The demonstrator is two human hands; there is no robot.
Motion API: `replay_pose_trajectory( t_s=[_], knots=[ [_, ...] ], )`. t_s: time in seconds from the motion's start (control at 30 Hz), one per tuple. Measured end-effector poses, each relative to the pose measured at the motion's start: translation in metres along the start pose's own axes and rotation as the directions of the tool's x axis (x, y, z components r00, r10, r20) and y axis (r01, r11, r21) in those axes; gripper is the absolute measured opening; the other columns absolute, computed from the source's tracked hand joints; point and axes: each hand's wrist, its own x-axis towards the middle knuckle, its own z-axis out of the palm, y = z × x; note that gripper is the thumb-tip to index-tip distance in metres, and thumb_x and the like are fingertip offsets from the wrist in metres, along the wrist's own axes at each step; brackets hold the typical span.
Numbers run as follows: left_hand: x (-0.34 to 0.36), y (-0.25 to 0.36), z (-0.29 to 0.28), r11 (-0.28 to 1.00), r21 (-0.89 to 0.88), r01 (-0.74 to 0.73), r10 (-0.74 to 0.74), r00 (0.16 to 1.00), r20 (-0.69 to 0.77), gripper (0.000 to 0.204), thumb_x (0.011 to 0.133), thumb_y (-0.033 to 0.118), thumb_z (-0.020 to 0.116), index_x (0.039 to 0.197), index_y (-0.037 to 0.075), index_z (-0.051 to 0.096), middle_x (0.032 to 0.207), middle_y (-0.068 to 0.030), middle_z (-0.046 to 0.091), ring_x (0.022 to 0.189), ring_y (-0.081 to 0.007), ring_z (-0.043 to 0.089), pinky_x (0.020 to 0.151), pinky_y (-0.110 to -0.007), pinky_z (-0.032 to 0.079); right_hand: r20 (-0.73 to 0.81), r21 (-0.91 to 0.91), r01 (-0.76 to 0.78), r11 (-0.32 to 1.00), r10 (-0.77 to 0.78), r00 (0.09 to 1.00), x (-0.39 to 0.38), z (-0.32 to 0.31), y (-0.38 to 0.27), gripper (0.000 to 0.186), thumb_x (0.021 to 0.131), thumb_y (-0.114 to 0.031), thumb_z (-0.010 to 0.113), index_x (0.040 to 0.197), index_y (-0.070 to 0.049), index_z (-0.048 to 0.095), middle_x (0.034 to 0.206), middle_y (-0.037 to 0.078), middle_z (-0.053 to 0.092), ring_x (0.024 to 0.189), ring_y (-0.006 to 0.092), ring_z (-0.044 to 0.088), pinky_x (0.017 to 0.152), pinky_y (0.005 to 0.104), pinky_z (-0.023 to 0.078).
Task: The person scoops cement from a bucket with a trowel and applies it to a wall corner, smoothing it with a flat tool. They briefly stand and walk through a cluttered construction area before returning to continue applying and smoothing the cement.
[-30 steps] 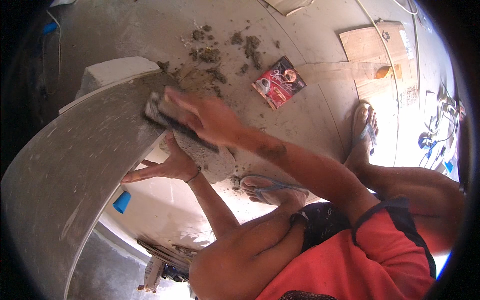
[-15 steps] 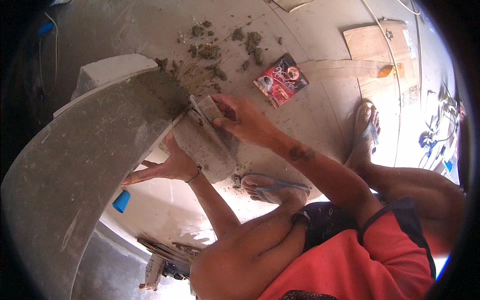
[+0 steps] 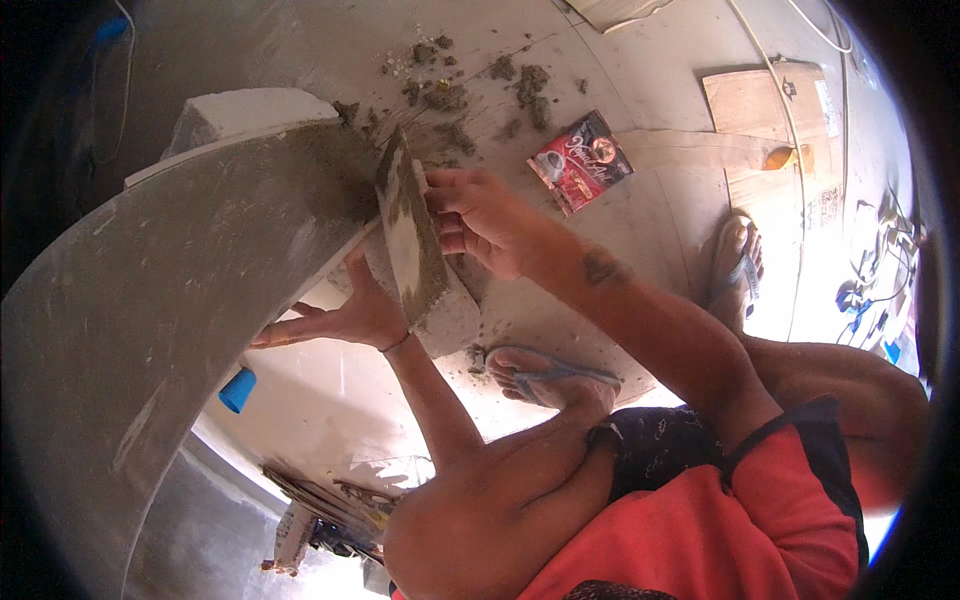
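My right hand point(image 3: 485, 220) grips a flat rectangular plastering float point(image 3: 410, 250) smeared with grey mortar. The float is tilted on edge, and its top corner touches the rough mortar patch at the right end of a curved grey wall point(image 3: 180, 290). My left hand point(image 3: 340, 320) lies flat with fingers spread on the pale surface just below the wall's edge, under the float. A grey block end point(image 3: 450, 325) shows beneath the float.
Loose mortar clumps point(image 3: 450, 85) lie on the floor beyond the wall, near a white block point(image 3: 250, 110). A red packet point(image 3: 580, 160), cardboard pieces point(image 3: 770, 120) and cables point(image 3: 870, 270) lie to the right. A blue cap point(image 3: 237, 390) sits at lower left. My sandalled feet point(image 3: 550, 370) are close by.
My right hand has drawn the float rightward off the curved wall's face and turned it from flat to on edge. My left hand has stayed in place.
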Motion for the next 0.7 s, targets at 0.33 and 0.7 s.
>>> replay_pose_trajectory(
  t_s=[0.33, 0.7],
  knots=[
    [0.005, 0.021, -0.003, 0.998, -0.065, 0.0, -0.001, 1.0, -0.02, 0.147, 0.053, 0.067, 0.084, 0.154, 0.023, -0.012, 0.159, -0.0208, -0.013, 0.146, -0.0471, 0.004, 0.111, -0.065, 0.034, 0.26, -0.498, 0.545, 0.675, -0.483, 0.836, -0.008, 0.019, -0.023, 0.024, 0.093, -0.015, 0.063, 0.111, 0.0, 0.067, 0.095, 0.012, 0.071, 0.077, 0.0235, 0.069, 0.074, 0.0335, 0.058],
    [0.002, 0.01, -0.003, 1.0, -0.017, -0.004, 0.004, 1.0, 0.015, 0.131, 0.064, 0.067, 0.077, 0.151, 0.038, -0.016, 0.16, -0.018, -0.014, 0.146, -0.0464, -0.002, 0.11, -0.063, 0.036, -0.115, -0.601, 0.196, 0.775, -0.326, 0.938, -0.025, -0.047, -0.044, 0.043, 0.091, -0.017, 0.065, 0.132, -0.007, 0.055, 0.105, 0.004, 0.063, 0.095, 0.0118, 0.061, 0.077, 0.0304, 0.052]
  ],
)
